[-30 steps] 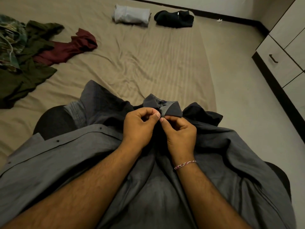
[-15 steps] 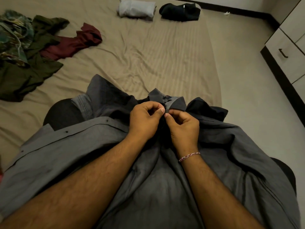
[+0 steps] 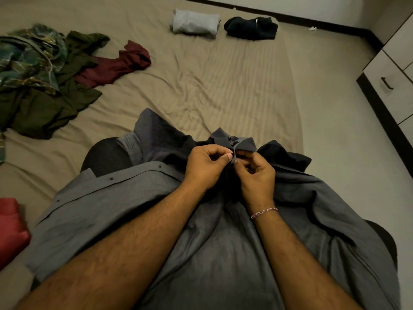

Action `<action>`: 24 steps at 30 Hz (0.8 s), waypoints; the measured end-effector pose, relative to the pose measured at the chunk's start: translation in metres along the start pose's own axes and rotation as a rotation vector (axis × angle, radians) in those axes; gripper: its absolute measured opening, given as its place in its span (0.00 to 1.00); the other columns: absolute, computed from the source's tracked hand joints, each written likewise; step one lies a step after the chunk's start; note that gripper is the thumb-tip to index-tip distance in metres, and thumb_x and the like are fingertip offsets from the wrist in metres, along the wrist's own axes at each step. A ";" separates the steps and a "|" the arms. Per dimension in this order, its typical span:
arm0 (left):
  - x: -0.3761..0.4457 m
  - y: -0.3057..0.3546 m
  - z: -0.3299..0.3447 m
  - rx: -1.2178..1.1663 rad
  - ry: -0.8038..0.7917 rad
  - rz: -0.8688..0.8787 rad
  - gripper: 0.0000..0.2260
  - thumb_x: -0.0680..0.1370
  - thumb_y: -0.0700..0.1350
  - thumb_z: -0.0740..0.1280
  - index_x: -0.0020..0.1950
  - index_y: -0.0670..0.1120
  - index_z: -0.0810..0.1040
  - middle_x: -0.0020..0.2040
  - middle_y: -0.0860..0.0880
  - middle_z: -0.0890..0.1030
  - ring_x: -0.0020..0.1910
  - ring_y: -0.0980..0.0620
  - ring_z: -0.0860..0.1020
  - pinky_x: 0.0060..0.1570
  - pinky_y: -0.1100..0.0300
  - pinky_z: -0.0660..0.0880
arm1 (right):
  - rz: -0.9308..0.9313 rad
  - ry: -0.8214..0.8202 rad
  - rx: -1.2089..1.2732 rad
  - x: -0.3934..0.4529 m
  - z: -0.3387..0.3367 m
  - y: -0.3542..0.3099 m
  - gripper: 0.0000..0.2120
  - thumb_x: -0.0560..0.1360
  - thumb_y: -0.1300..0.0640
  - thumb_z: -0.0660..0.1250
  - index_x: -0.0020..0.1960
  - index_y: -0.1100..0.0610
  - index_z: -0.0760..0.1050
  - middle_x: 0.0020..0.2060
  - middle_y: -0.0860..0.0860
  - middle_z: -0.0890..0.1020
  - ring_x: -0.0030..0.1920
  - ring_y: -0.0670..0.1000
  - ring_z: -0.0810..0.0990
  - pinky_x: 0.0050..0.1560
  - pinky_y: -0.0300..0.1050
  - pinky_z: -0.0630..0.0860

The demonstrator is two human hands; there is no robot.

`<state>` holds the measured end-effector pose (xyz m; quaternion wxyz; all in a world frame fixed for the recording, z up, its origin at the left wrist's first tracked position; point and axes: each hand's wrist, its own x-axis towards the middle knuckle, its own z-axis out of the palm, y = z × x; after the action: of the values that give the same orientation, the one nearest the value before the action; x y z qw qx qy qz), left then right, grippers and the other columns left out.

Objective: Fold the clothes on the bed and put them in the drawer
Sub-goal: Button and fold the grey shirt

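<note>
A grey button-up shirt (image 3: 107, 204) lies spread over my lap and knees at the bed's near edge. My left hand (image 3: 206, 167) and my right hand (image 3: 257, 173) meet at its collar (image 3: 243, 143), each pinching the fabric just below it with thumb and fingers. Unfolded clothes lie at the far left of the bed (image 3: 212, 86): a patterned green garment (image 3: 26, 54), an olive one (image 3: 42, 108) and a maroon one (image 3: 116, 66). The white drawer unit (image 3: 393, 79) with a dark handle stands at the right.
Two folded garments sit at the bed's far end: a light grey one (image 3: 194, 24) and a black one (image 3: 251, 27). A red cloth (image 3: 10, 229) lies at the left edge. Bare floor (image 3: 330, 104) runs between the bed and the drawers.
Both hands stay pinched at the collar, working the fabric a little. My head has tipped slightly, so the bed's far end shows more.
</note>
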<state>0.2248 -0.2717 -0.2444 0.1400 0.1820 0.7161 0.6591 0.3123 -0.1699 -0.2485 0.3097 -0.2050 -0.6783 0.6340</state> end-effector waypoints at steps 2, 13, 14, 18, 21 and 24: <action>-0.002 0.003 0.000 -0.083 0.002 -0.055 0.03 0.77 0.36 0.75 0.46 0.43 0.87 0.41 0.48 0.87 0.40 0.55 0.84 0.40 0.63 0.79 | -0.007 -0.018 0.014 0.001 0.000 -0.001 0.15 0.77 0.71 0.71 0.53 0.52 0.83 0.46 0.51 0.88 0.49 0.50 0.87 0.52 0.42 0.81; -0.005 0.006 0.001 -0.059 0.049 -0.095 0.02 0.77 0.39 0.75 0.46 0.43 0.88 0.39 0.49 0.87 0.36 0.59 0.83 0.38 0.65 0.76 | -0.032 -0.017 -0.161 -0.001 0.002 0.002 0.15 0.77 0.68 0.71 0.51 0.47 0.83 0.42 0.47 0.87 0.45 0.48 0.86 0.48 0.40 0.82; -0.006 0.006 0.002 -0.044 0.043 -0.084 0.01 0.76 0.41 0.77 0.46 0.44 0.88 0.39 0.49 0.87 0.37 0.58 0.83 0.38 0.64 0.78 | -0.044 -0.003 -0.189 -0.001 0.002 0.002 0.13 0.77 0.67 0.71 0.51 0.48 0.84 0.42 0.46 0.87 0.44 0.46 0.86 0.47 0.39 0.82; -0.007 0.004 0.005 0.081 0.059 -0.048 0.05 0.74 0.43 0.79 0.48 0.46 0.87 0.41 0.49 0.86 0.40 0.54 0.84 0.44 0.64 0.81 | -0.089 0.038 -0.295 -0.002 0.001 0.005 0.08 0.78 0.63 0.72 0.52 0.52 0.84 0.41 0.44 0.86 0.42 0.45 0.85 0.45 0.40 0.82; -0.004 -0.001 0.005 0.130 0.098 -0.055 0.03 0.76 0.41 0.77 0.48 0.47 0.88 0.43 0.52 0.86 0.42 0.56 0.84 0.47 0.61 0.81 | -0.101 0.030 -0.357 -0.003 0.003 0.006 0.09 0.76 0.63 0.73 0.52 0.50 0.85 0.41 0.43 0.86 0.42 0.45 0.85 0.45 0.41 0.83; -0.004 -0.003 0.005 0.039 0.098 -0.140 0.03 0.77 0.39 0.75 0.48 0.45 0.88 0.43 0.50 0.87 0.45 0.53 0.86 0.50 0.57 0.82 | -0.126 0.047 -0.426 -0.004 0.004 0.007 0.09 0.75 0.61 0.75 0.53 0.49 0.85 0.42 0.42 0.86 0.42 0.43 0.84 0.45 0.39 0.82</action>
<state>0.2306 -0.2695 -0.2477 0.1469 0.1016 0.7458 0.6418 0.3113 -0.1746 -0.2563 0.3141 -0.2375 -0.8009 0.4510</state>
